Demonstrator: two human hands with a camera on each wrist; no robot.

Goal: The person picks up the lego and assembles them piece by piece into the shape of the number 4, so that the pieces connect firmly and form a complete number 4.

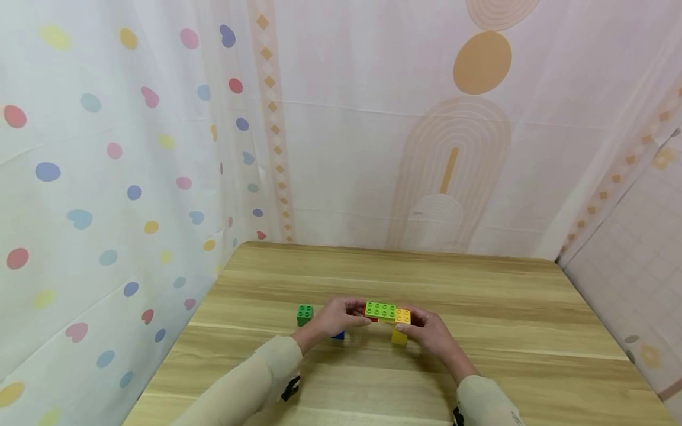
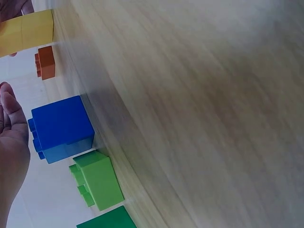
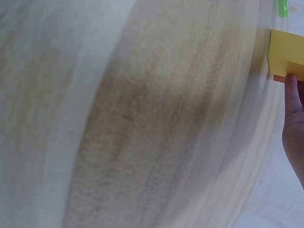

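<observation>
Tabletop (image 1: 533, 331) below. My left hand (image 1: 337, 316) appears to pinch the left end of the long light-green brick (image 1: 380, 310); my right hand (image 1: 430, 334) pinches the yellow stack (image 1: 399, 337) at its right end. Seemingly joined, I judge. Unattached, to its left: blue brick (image 2: 64, 126), dark-green brick (image 1: 305, 315), small lime brick (image 2: 99, 183).

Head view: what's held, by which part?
A brick assembly, gripped at its right end, the orange four-stud brick, by the right hand. The left hand is at the left end, by the red brick; grip unclear.
</observation>
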